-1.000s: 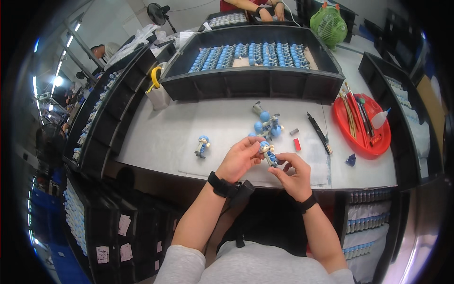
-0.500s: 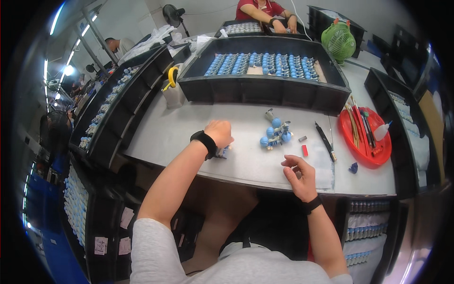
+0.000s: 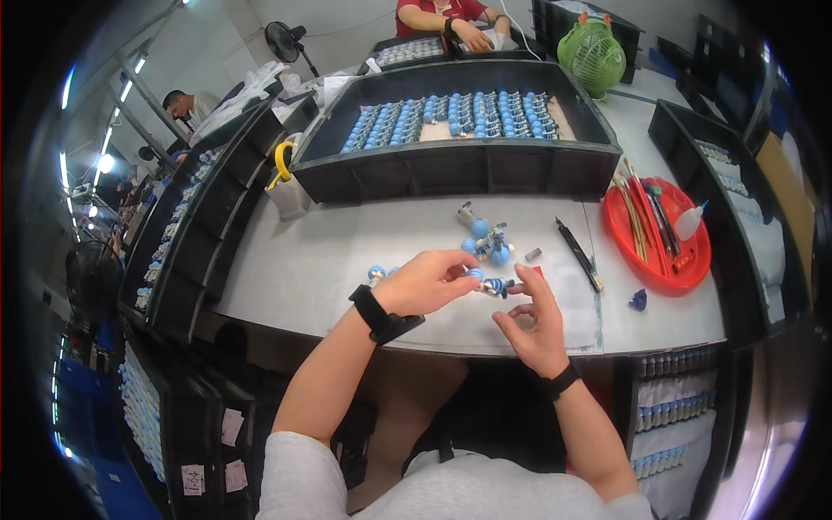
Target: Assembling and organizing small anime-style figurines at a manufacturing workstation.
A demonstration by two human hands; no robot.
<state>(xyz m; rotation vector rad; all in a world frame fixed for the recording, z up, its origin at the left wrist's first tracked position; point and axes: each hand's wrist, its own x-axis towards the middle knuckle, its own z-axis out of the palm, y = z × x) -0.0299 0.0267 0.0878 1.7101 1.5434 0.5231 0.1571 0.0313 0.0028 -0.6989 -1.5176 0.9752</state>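
In the head view, a blue-haired figurine lies crosswise between the two hands, its head at the left hand's fingertips and its feet toward the right hand's fingers. The left hand pinches it by the head between thumb and fingers, back of the hand upward, the forearm slanting in from the lower left. The right hand has its thumb and fingers spread apart, curved around the space near the feet; whether a fingertip touches them cannot be told. A black band circles each wrist.

A second figurine shows partly behind the left hand on the pale tabletop. Just beyond the hands lies a small heap of figurines, with a grey cylinder beside it and a black slim tool to the right. Farther right, a red tray holds brushes and a small bottle, near a dark blue lump. At the back, a black crate carries rows of figurines, a green fan stands beyond its right corner, and a person in red works behind
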